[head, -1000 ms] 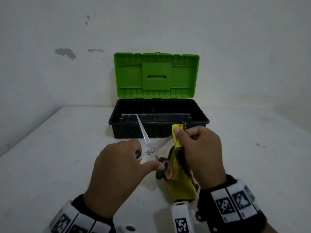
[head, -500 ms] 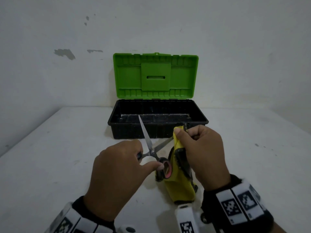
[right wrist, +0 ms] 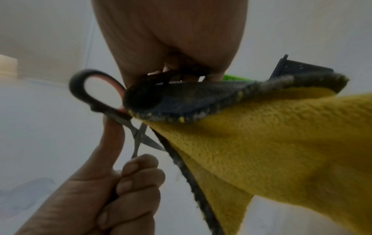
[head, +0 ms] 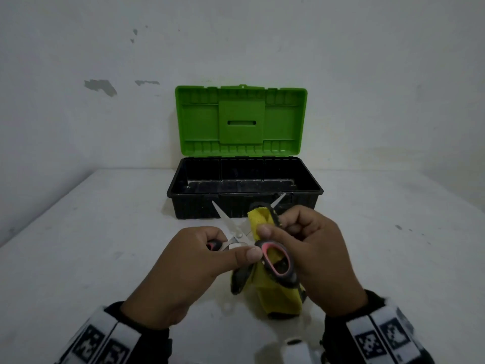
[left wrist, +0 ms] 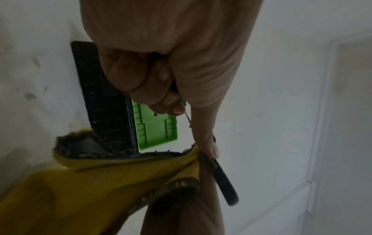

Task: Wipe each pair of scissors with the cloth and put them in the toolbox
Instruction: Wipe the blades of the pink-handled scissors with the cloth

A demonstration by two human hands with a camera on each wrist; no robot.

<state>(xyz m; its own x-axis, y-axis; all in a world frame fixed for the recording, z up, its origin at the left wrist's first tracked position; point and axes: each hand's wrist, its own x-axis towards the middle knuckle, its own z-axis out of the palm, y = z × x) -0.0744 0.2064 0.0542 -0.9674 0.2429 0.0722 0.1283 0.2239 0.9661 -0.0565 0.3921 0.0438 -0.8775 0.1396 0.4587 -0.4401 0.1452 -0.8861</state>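
Note:
A pair of scissors (head: 237,236) with black and pink handles is spread wide above the table. My left hand (head: 231,249) grips one handle, thumb stretched toward the free handle loop (head: 278,261). One bare blade points up and left. My right hand (head: 275,228) pinches a yellow cloth (head: 278,298) with a dark edge around the other blade, whose tip pokes out beyond the fold. In the right wrist view the scissors (right wrist: 138,135) cross beside the cloth (right wrist: 271,143). The toolbox (head: 244,193) stands behind, black base open, green lid (head: 241,122) upright.
The white table (head: 91,245) runs back to a white wall close behind the toolbox. The toolbox's black base shows nothing inside from this angle. No other scissors are in view.
The scissors have spread wider and the free handle loop has swung right. My right hand with the cloth has slid down the blade toward the pivot, baring the tip.

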